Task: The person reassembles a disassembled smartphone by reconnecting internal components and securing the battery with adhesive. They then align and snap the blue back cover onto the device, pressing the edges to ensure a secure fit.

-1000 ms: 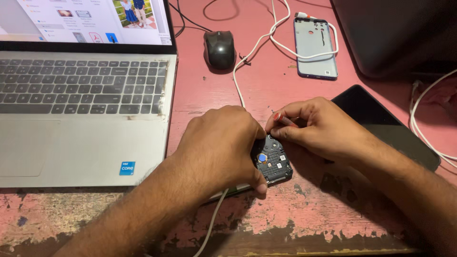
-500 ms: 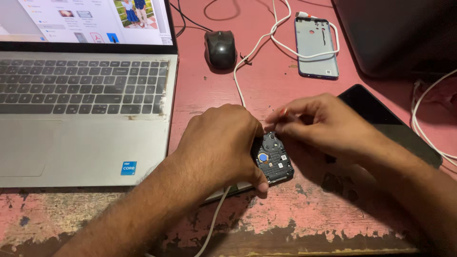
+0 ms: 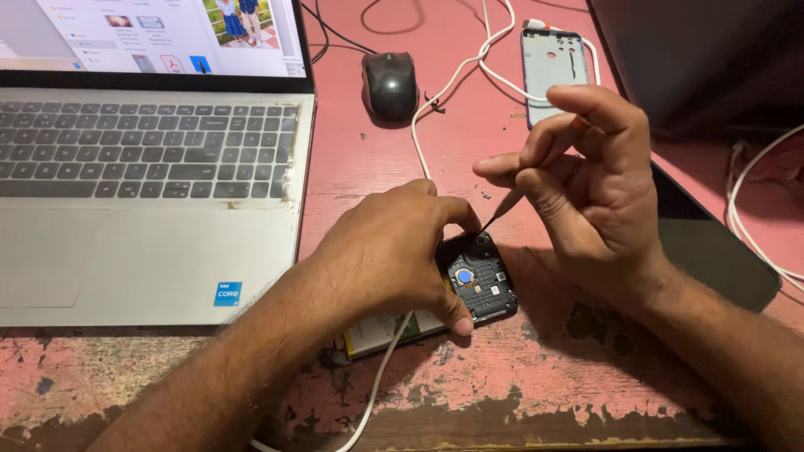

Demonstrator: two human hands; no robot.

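Upper left of frame: open silver laptop [image 3: 151,209], screen lit, black keys, small blue sticker at lower right of palm rest. Top centre: black computer mouse [image 3: 389,84], dark cord running off upper edge. Upper right of centre: pale blue phone back cover [image 3: 553,71], lying flat, white cable [image 3: 452,79] looping across its top and trailing down centre. Right edge: dark flat slab [image 3: 712,251], second white cable [image 3: 754,226] beside it. Underneath all: pink desk [image 3: 586,368], paint worn and chipped along lower edge.
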